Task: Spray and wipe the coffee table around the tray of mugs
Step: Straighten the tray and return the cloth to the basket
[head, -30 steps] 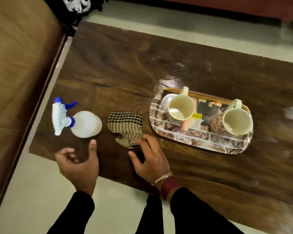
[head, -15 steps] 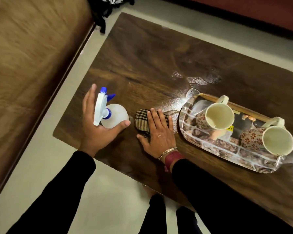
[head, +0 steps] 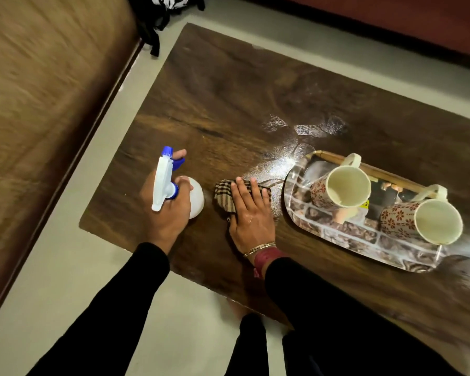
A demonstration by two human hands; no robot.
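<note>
My left hand (head: 165, 213) grips the white plastic spray bottle (head: 194, 198) near the dark wooden coffee table's (head: 228, 90) left edge, while my right hand (head: 251, 213), fingers flat, presses the checked brown cloth (head: 223, 195) just beside the patterned tray (head: 364, 240).

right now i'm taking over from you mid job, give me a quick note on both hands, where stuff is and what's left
Left hand grips the spray bottle at its neck, one finger by the blue trigger, near the table's left end.
Right hand presses flat on the checked cloth, which lies on the coffee table just left of the tray.
Left mug and right mug are on the tray.
Done: a wet sheen by the tray's far left corner suggests some spray is down.
Left: wipe that patch, then spray and wipe around the rest of the tray.
</note>
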